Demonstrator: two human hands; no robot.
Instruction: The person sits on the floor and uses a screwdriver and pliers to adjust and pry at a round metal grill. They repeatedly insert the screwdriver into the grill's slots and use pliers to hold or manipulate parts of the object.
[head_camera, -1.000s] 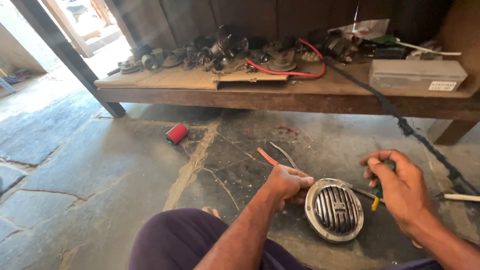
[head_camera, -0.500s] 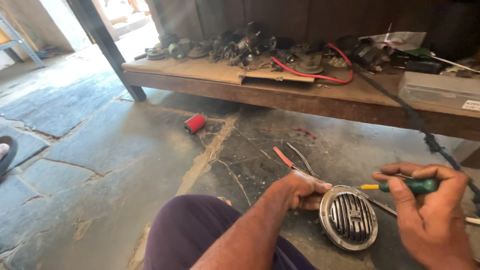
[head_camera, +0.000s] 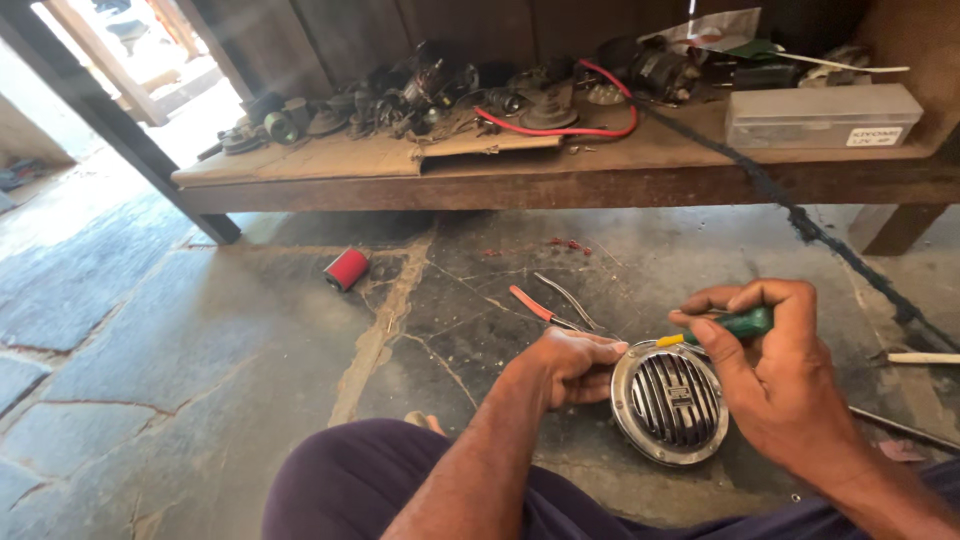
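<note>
Right hand (head_camera: 780, 380) holds screwdriver (head_camera: 722, 328) pointing left.

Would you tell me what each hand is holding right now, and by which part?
The right hand grips a screwdriver by its green handle; the left hand holds the round chrome horn by its left rim.

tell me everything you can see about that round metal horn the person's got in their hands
The round horn is a shiny chrome-looking disc with a raised rim and a dark grille of vertical slats, a small dark badge at its centre. It stands tilted on edge, face toward the camera, just above the stone floor by the person's knees. The left hand steadies its left rim; the right hand covers its right side, holding a green-handled screwdriver at its top edge.
</note>
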